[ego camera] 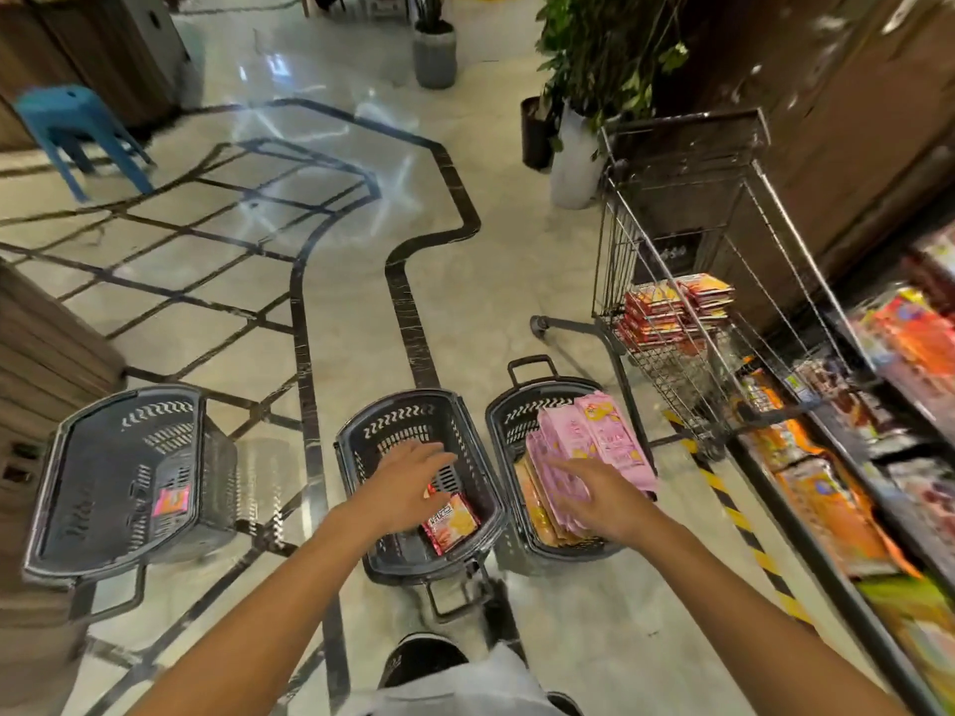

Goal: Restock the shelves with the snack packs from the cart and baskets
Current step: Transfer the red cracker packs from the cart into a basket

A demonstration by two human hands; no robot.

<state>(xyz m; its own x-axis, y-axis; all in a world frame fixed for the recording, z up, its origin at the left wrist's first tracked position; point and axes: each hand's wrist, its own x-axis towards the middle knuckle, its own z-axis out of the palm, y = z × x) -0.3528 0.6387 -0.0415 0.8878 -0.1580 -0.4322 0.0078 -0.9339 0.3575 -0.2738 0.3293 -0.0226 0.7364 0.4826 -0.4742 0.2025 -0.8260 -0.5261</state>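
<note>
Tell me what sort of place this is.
Most likely a supermarket or snack shop: a wire shopping cart holding stacked packs, plastic shopping baskets on the floor, and stocked snack shelves at right.

pink packs [594,447], seemingly black-and-yellow floor stripe [734,514]

Shop: stocked shelves [847,457], wire cart [687,250], baskets [418,488].

1. A blue plastic stool [77,134] stands at the upper left of the frame.
2. A grey planter [434,56] sits at top centre.
3. A leafy plant [610,49] in a white pot [573,162] stands at upper right.
4. A black shoe [421,658] shows at bottom centre.
</note>
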